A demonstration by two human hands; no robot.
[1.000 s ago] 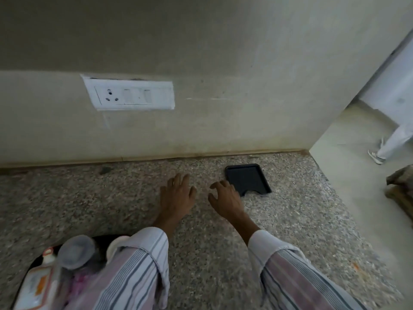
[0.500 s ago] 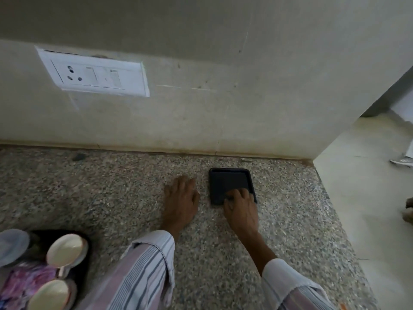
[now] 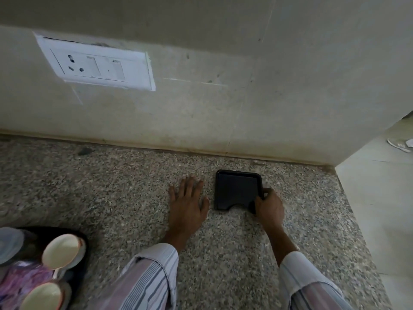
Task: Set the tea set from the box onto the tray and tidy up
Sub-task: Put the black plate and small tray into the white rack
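While left hand (image 3: 187,204) lies spread on speckled stone, right hand (image 3: 267,205) pinches black tray (image 3: 237,189) (square, rimmed).

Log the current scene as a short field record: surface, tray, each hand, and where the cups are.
surface: speckled granite counter against a wall
tray: small black tray, flat on the counter near the wall, nothing on it
right hand: right hand grips the tray's near right corner
left hand: left hand flat on the counter, left of the tray, apart from it
cups: two white cups in the dark box at lower left
wall: white socket plate
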